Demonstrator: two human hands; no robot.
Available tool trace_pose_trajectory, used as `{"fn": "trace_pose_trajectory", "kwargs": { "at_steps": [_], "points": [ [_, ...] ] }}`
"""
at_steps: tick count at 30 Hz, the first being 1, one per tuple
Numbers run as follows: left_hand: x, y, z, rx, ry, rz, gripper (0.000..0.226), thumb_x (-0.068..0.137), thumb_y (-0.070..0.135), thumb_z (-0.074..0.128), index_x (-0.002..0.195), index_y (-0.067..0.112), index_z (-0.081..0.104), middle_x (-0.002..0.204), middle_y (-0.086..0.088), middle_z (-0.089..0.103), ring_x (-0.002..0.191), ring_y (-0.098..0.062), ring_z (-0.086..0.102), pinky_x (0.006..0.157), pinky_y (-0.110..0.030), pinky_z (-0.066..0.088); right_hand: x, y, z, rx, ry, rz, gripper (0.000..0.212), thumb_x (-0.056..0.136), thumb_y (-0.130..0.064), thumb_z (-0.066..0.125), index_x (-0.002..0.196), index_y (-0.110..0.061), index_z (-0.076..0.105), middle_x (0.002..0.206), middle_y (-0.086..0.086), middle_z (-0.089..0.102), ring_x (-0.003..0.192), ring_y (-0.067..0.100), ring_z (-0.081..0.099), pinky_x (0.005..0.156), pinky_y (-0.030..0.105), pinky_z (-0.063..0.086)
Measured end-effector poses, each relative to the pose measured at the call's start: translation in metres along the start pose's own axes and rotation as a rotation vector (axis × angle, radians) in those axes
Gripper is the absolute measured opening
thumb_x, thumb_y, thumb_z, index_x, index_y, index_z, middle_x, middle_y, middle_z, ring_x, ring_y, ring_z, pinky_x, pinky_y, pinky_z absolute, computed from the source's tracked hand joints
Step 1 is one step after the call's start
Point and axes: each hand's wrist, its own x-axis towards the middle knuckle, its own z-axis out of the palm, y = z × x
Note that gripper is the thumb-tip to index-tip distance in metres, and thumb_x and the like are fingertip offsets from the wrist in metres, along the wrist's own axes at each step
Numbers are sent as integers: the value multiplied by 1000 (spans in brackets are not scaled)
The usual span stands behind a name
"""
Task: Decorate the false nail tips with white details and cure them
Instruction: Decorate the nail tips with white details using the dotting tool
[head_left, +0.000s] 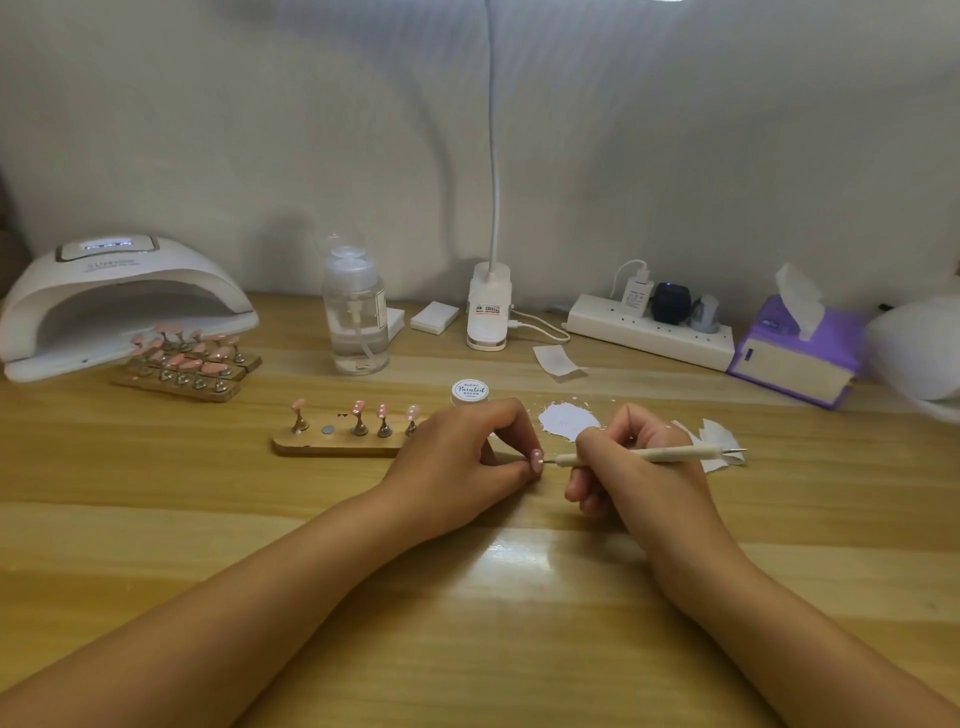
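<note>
Pink white-dotted false nail tip (536, 460): pinched in your left hand (467, 457), your right hand (641, 470) gripping a slim pale wooden dotting pen (644, 455), point just beside it.

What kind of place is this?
Likely a home nail-art desk: a curing lamp, stands of pink nail tips and a pot sit on the wooden table. The left hand holds a tip, the right hand a pen.

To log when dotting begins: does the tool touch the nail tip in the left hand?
Cannot tell. In the head view the tool ends right at the nail tip, too small to show contact or a gap.
</note>
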Motion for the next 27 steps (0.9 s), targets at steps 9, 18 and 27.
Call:
{"fn": "trace_pose_trajectory", "kwargs": {
  "at_steps": [9, 18, 27],
  "points": [
    [0, -1, 0, 10, -2, 14, 21, 85, 24, 73, 78, 39, 59, 86, 30, 67, 54, 2, 55, 55, -21, 33, -3, -2, 1, -53, -18, 8, 17, 81, -8, 60, 71, -11, 47, 60, 13, 70, 48, 13, 59, 52, 27, 48],
    [0, 0, 0, 21, -7, 13, 21, 85, 25, 73, 78, 40, 59, 78, 36, 62, 53, 3, 55, 52, -14, 30, -3, -3, 2, -60, -28, 6, 16, 81, -8, 61, 72, -10, 48, 61, 12, 71, 49, 13, 60, 51, 24, 49],
    [0, 0, 0, 14, -5, 7, 22, 85, 26, 74, 78, 40, 59, 82, 32, 65, 54, 3, 55, 54, -16, 31, -2, -2, 2, -48, -17, 9, 16, 82, -8, 61, 72, -10, 48, 61, 13, 71, 48, 13, 60, 50, 24, 49]
  ]
}}
